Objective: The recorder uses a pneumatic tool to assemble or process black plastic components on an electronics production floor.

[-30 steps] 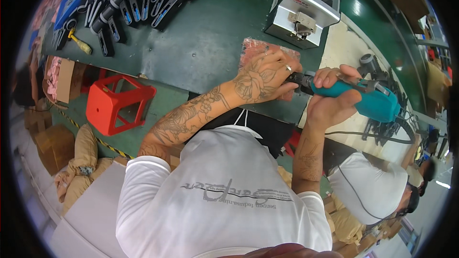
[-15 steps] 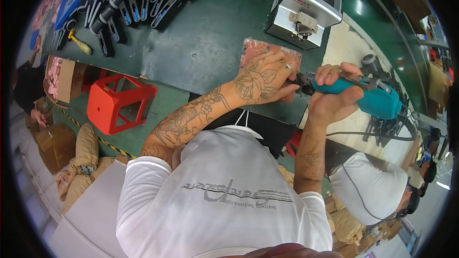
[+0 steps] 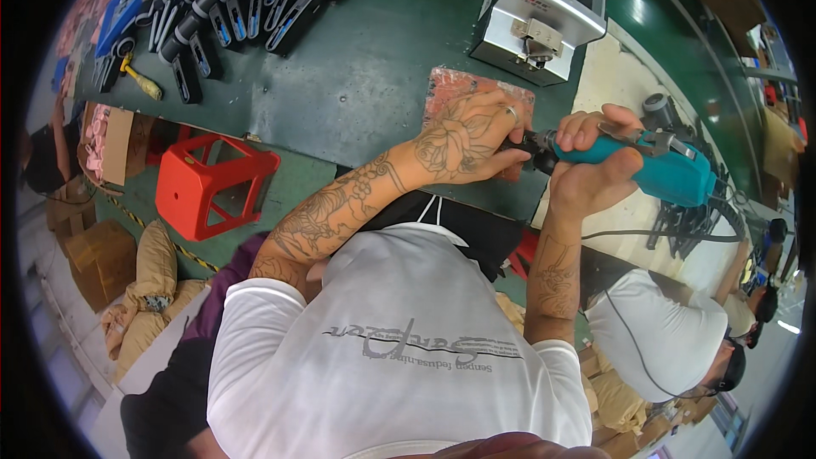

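Right hand [image 3: 593, 157] wraps teal power tool [image 3: 676, 177], aimed left, likely for control. Left hand [image 3: 467, 136] pinches small dark part [image 3: 531, 144] at its front, by right edge of reddish pad [image 3: 455, 85], apparently to steady it. Pad on green bench [image 3: 340, 102].

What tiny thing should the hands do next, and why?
I'd maybe have the right hand nudge the teal power tool straight toward the small dark part: the left hand seems to pinch that part, and the tool points right at it.
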The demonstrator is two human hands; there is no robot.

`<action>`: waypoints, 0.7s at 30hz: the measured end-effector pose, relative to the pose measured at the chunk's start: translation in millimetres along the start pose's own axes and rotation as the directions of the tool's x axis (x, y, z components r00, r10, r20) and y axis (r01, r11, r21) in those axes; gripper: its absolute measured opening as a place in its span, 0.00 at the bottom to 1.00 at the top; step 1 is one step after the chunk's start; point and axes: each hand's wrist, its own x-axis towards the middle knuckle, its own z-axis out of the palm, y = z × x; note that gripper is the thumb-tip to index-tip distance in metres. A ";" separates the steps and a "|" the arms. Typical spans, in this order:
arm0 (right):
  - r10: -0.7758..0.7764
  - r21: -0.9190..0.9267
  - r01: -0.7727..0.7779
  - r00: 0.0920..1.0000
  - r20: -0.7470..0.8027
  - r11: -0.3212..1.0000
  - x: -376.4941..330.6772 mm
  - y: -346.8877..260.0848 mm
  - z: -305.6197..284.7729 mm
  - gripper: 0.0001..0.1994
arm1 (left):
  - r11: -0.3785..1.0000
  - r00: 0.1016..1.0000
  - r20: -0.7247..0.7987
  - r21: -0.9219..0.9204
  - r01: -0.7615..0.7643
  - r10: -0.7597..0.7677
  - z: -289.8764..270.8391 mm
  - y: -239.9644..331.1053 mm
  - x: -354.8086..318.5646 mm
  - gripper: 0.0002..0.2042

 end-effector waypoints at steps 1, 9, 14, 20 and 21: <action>0.000 0.003 0.000 1.000 0.004 1.000 -0.1 -0.2 0.1 0.38 | 1.000 1.000 0.000 -0.013 -0.012 0.012 -0.2 -1.6 -0.1 0.15; -0.008 0.022 0.007 1.000 0.018 1.000 -2.4 0.6 -2.2 0.37 | 0.998 0.999 -0.018 0.049 0.035 -0.034 -1.0 4.4 0.3 0.18; -0.001 0.005 0.001 1.000 0.020 1.000 -1.7 -0.5 -1.0 0.38 | 0.998 1.000 -0.004 0.065 0.019 -0.018 3.2 2.7 -0.2 0.16; 0.010 0.000 -0.010 1.000 -0.010 1.000 19.2 -5.7 5.9 0.42 | 0.993 0.990 0.115 0.098 0.070 -0.081 -16.4 2.0 15.3 0.18; -0.011 0.012 0.011 1.000 -0.003 1.000 27.0 -4.0 6.2 0.42 | 0.992 0.991 0.104 0.103 0.067 -0.078 -15.5 -1.3 16.1 0.18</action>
